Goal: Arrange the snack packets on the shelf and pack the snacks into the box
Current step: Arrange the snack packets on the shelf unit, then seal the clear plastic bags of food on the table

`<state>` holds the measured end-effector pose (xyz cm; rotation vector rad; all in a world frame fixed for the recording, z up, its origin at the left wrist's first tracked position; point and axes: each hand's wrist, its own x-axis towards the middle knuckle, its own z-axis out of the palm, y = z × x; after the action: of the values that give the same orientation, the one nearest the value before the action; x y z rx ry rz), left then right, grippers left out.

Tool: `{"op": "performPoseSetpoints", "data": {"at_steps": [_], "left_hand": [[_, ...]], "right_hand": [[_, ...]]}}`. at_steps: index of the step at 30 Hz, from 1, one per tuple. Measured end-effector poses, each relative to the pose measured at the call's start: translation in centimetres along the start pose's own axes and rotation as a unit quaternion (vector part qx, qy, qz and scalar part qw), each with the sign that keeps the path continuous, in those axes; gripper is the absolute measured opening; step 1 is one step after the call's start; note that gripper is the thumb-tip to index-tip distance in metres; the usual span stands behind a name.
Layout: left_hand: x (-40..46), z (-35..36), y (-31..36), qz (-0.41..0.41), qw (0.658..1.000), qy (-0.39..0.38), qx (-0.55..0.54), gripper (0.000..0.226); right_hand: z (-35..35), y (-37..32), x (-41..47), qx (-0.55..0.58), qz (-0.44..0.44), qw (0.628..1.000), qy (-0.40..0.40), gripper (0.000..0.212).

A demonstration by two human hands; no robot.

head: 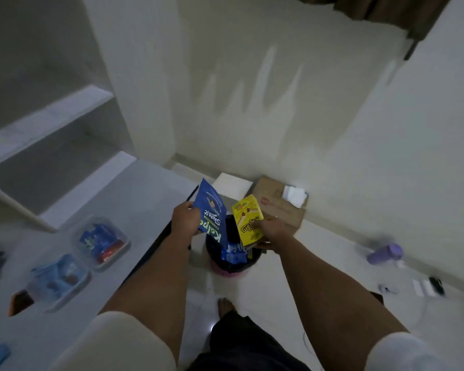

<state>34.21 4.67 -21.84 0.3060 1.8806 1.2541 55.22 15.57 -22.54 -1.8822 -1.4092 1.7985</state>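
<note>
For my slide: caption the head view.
Left hand holds blue packet, right hand yellow box, above bin.

Blue packet, yellow box.

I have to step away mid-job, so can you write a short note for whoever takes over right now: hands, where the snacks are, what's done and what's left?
Left hand: grips a blue snack pouch, lifted above the dark basket.
Right hand: grips a yellow snack box over the same basket.
Basket stands on the floor with more blue packets inside.
Two clear containers on the white counter already hold snacks.
The shelf above the counter shows no packets on it.
Left: place the two held items, empty the basket, arrange packets on the shelf.
</note>
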Motion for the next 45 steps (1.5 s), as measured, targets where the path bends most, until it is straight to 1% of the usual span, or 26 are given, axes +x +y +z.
{"op": "performPoseSetpoints", "data": {"at_steps": [2,5,8,12,15,18,19,21,22,25,28,29,33,35,37,39,42,45], "left_hand": [[0.5,2.5,-1.1,-0.020,0.999,-0.025,0.019,0.020],[1.9,6.0,-3.1,-0.035,0.997,-0.046,0.050,0.017],[3.0,9.0,-4.3,-0.059,0.994,-0.053,0.072,0.016],[6.5,12.5,-5.7,-0.097,0.990,-0.040,0.092,0.013],[9.9,15.2,-6.5,-0.107,0.984,-0.031,0.138,0.011],[13.3,17.3,-6.8,-0.133,0.979,-0.033,0.151,0.007],[14.3,17.8,-6.9,-0.141,0.978,-0.030,0.153,0.012],[15.1,18.0,-6.7,-0.151,0.972,-0.041,0.174,0.047],[15.1,18.0,-6.1,-0.149,0.970,-0.043,0.190,0.052],[14.6,17.4,-4.3,-0.153,0.965,-0.024,0.210,0.044],[13.8,16.1,-2.5,-0.171,0.969,0.011,0.180,0.032],[13.4,15.3,-1.8,-0.170,0.970,0.020,0.175,0.030],[10.9,10.7,0.4,-0.160,0.975,0.057,0.145,0.032],[9.3,7.5,1.2,-0.151,0.976,0.084,0.134,0.031],[7.0,4.1,1.8,-0.130,0.975,0.124,0.129,0.023],[4.4,0.5,1.5,-0.112,0.973,0.170,0.109,0.019],[0.5,-5.7,0.0,-0.103,0.965,0.226,0.081,0.024],[-3.6,-11.9,-2.0,-0.104,0.955,0.264,0.081,0.028]], "right_hand": [[-2.0,1.3,0.0,0.017,0.032,0.999,-0.007,0.015],[-4.3,2.8,1.5,0.028,0.057,0.998,0.001,0.021],[-5.8,3.4,3.8,0.025,0.078,0.997,0.007,0.017],[-6.7,2.4,8.9,0.020,0.112,0.994,-0.006,0.023],[-6.5,1.5,13.9,0.002,0.142,0.989,-0.035,0.025],[-6.0,0.3,18.0,-0.039,0.175,0.982,-0.058,0.035],[-5.9,0.0,19.3,-0.058,0.181,0.980,-0.055,0.036],[-5.8,-0.4,20.7,-0.105,0.170,0.979,-0.045,0.039],[-5.8,-0.9,21.1,-0.131,0.163,0.977,-0.052,0.041],[-5.4,-2.2,21.7,-0.185,0.137,0.970,-0.079,0.039],[-4.4,-4.0,21.1,-0.226,0.093,0.964,-0.107,0.020],[-3.9,-4.3,21.1,-0.240,0.078,0.961,-0.115,0.018],[-0.4,-6.1,19.9,-0.298,0.005,0.942,-0.156,0.007],[1.7,-7.6,18.1,-0.317,-0.038,0.933,-0.168,0.015],[4.1,-8.5,16.2,-0.329,-0.075,0.926,-0.168,0.021],[7.1,-8.6,14.3,-0.332,-0.105,0.922,-0.167,0.020],[12.1,-7.9,11.6,-0.326,-0.151,0.914,-0.186,0.012],[17.3,-6.6,7.4,-0.318,-0.187,0.905,-0.211,0.024]]}}
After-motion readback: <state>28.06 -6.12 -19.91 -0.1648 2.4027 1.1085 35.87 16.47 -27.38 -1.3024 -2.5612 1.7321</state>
